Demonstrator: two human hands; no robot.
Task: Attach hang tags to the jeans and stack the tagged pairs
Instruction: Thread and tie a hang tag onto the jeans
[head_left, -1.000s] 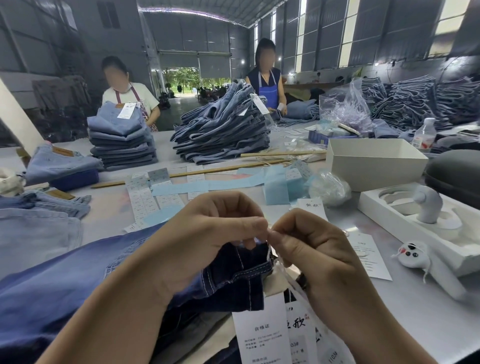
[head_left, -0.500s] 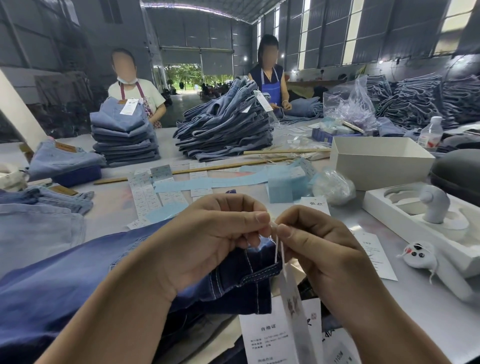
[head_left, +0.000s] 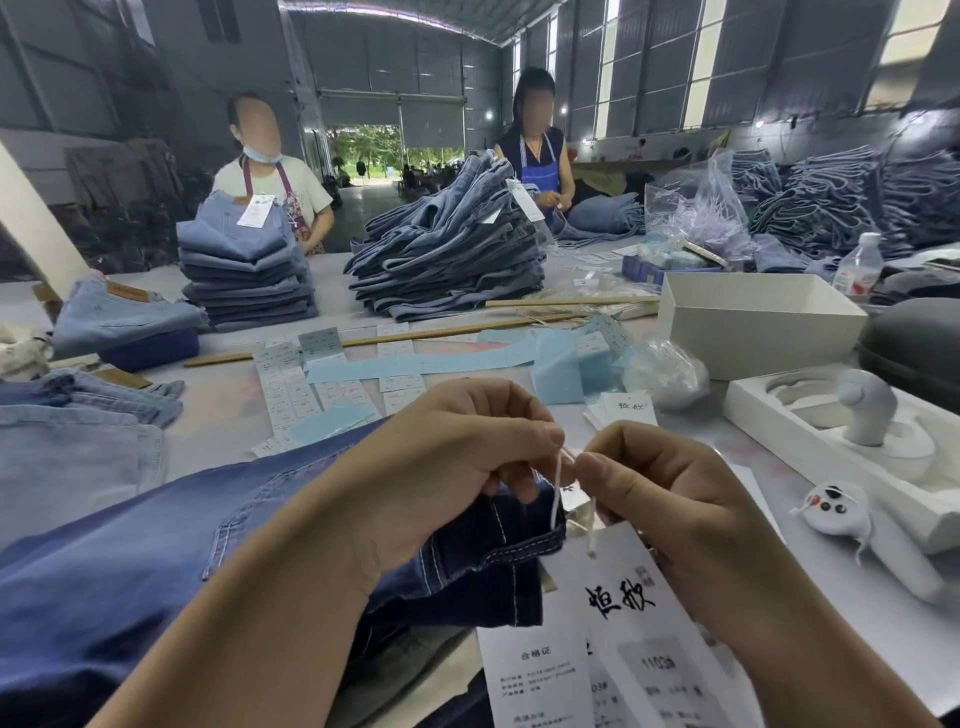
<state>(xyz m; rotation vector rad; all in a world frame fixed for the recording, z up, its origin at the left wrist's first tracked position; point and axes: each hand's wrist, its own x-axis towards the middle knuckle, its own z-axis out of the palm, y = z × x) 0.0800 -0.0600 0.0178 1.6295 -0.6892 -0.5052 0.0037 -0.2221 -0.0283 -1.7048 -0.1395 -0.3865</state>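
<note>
Both hands, left hand (head_left: 447, 467) and right hand (head_left: 670, 499), pinched the thin white string (head_left: 557, 488) above dark denim jeans (head_left: 156, 571); the glossy rectangular hang tag (head_left: 623, 597) had swung face-up.

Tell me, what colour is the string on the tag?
White thin string, head view.

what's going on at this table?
A person is tying a hang tag onto dark jeans. The left hand and right hand each pinch the white string, which runs through the belt loop and down to the tag's hole. Whether the knot is finished cannot be told. Across the table, two other workers stand behind stacks of folded jeans, some already tagged.
</note>
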